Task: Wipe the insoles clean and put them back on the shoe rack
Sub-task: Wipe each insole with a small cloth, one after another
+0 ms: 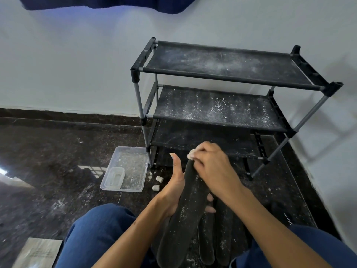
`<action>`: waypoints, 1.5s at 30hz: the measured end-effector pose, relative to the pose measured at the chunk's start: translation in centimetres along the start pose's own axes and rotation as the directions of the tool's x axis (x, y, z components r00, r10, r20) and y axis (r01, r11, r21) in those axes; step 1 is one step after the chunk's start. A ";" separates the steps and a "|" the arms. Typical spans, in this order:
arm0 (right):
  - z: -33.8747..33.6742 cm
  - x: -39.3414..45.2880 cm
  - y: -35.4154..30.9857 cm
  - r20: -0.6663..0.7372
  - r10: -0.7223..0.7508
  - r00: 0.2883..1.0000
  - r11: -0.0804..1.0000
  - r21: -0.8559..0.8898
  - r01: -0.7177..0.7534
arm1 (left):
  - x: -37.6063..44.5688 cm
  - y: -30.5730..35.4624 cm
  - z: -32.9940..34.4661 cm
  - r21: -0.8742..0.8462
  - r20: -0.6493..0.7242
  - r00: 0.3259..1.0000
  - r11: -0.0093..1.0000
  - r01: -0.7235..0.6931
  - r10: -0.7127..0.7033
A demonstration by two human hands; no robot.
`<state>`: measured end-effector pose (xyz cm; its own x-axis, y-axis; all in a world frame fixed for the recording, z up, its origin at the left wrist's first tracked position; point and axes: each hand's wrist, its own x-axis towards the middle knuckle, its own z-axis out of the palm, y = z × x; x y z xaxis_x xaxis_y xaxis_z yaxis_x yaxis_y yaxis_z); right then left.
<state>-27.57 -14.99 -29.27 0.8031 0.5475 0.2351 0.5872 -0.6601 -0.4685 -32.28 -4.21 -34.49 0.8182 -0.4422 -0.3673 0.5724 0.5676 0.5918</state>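
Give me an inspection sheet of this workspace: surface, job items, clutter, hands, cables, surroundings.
Surface: dark speckled floor, scattered with white dust.
Job's things: black insole held up over the lap, dusted white; more insoles lie beneath it; small white cloth at the insole's toe; black shoe rack, its shelves bare but dusty.
Clutter: clear plastic tray with a smaller clear tub inside; two small white caps on the floor; grey sheet at lower left.
Hands: left hand supports the insole from below; right hand has the cloth in its grip.
Cables: nothing seen.
Surroundings: pale wall behind the rack.
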 end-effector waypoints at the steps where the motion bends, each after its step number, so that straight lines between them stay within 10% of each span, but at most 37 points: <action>1: 0.2 -0.2 -0.5 0.025 -0.041 0.999 0.999 0.036 0.040 | -0.1 0.1 0.1 -0.002 -0.021 1.000 1.000 0.003 -0.003; 9: -1.6 1.0 2.2 -0.072 0.120 0.990 0.984 -0.122 -0.129 | 0.1 0.0 0.0 0.049 0.008 1.000 0.999 0.012 -0.013; 16: 0.1 -0.9 -1.1 0.076 -0.151 0.986 0.973 -0.163 0.162 | -0.6 0.5 0.9 0.122 -0.125 0.991 0.992 -0.036 0.052; 23: -0.9 0.6 1.5 -0.117 0.150 0.982 0.987 -0.042 -0.156 | -0.1 0.3 0.2 0.016 -0.021 0.999 0.999 -0.032 0.032; 33: -0.9 -1.4 -1.1 0.172 0.055 0.984 0.985 0.153 -0.082 | -0.2 1.1 -0.5 -0.067 -0.279 0.959 0.995 -0.075 0.053; 38: -1.4 0.1 1.0 -0.159 0.072 0.985 0.997 0.017 -0.070 | -0.4 1.0 0.2 -0.173 -0.149 0.988 0.983 -0.067 0.042; 45: 0.0 -1.0 -0.5 0.058 0.060 0.996 0.998 0.030 -0.062 | -0.6 1.3 0.2 -0.088 -0.232 0.971 0.994 -0.070 0.048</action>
<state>-28.61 -15.21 -29.26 0.8299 0.5354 0.1567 0.5326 -0.6770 -0.5078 -32.02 -3.32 -33.36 0.8347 -0.2411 -0.4952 0.5162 0.6561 0.5505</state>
